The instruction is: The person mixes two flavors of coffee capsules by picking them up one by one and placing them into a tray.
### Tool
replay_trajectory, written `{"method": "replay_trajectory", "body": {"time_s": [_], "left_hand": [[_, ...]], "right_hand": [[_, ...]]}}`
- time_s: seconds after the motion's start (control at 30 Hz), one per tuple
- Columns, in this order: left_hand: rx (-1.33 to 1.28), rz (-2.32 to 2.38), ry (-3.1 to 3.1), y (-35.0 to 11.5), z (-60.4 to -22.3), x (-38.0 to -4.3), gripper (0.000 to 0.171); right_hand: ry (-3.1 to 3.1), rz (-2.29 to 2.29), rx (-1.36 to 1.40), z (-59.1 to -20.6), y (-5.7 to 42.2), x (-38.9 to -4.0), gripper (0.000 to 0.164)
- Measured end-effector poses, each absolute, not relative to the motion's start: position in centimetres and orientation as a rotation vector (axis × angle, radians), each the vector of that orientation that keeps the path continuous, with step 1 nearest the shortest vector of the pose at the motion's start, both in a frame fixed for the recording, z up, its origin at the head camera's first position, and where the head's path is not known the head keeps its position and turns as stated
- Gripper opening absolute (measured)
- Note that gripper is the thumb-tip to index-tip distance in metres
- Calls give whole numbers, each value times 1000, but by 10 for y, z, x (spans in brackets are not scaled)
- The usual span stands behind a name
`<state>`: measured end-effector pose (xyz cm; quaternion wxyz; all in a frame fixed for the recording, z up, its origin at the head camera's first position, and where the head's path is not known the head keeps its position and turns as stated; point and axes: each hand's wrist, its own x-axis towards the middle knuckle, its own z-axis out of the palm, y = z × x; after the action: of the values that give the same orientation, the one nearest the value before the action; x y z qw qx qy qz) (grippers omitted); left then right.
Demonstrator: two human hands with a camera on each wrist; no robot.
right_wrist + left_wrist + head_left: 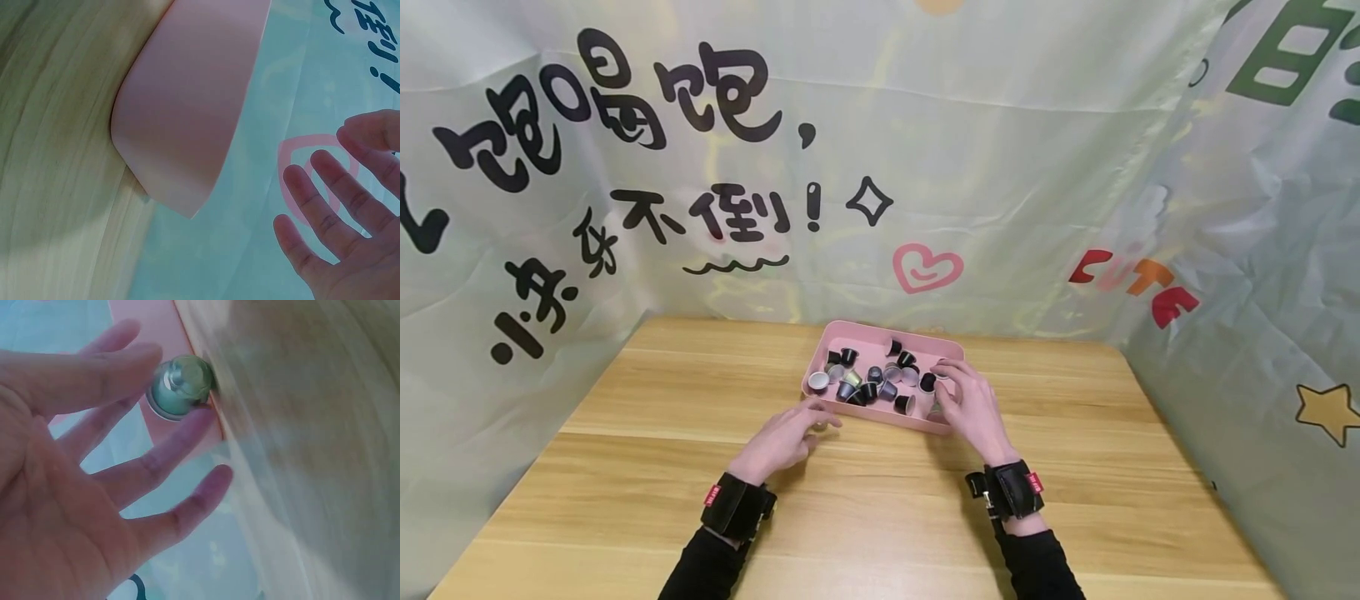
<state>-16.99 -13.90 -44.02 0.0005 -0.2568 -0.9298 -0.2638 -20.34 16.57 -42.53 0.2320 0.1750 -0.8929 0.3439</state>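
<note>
My left hand is just outside the front left corner of the pink tray. Between its thumb and fingertips it holds a small green coffee capsule, dome turned toward the table, close against the tray's outer wall. The ring and little fingers stay spread. Over the tray's right end hovers my right hand, fingers loosely bent, with nothing visible in its grasp in the right wrist view. A black capsule sits right by its fingertips. Under that hand, a greenish capsule is partly hidden.
Several black, grey, blue and green capsules lie jumbled in the tray, including a white-topped one at the left end. The tray rests at the back of a wooden table. Printed cloth hangs closely behind and at both sides.
</note>
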Motion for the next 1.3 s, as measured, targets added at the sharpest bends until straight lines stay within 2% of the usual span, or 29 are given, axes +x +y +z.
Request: {"method": "replay_trajectory", "body": {"time_s": [0.33,0.73,1.3], "left_hand": [[-679,-753,-2900,-135,-443,-174,50],[-587,-762,-3000,-132,-443,-170,43],[-688,-825,-3011,-137,-448,-170,32]], "right_hand": [[-2460,945,461,-425,167,-203,25],[-2461,952,464,-424,167,-203,24],[-2477,965,453,-425,167,-203,25]]}}
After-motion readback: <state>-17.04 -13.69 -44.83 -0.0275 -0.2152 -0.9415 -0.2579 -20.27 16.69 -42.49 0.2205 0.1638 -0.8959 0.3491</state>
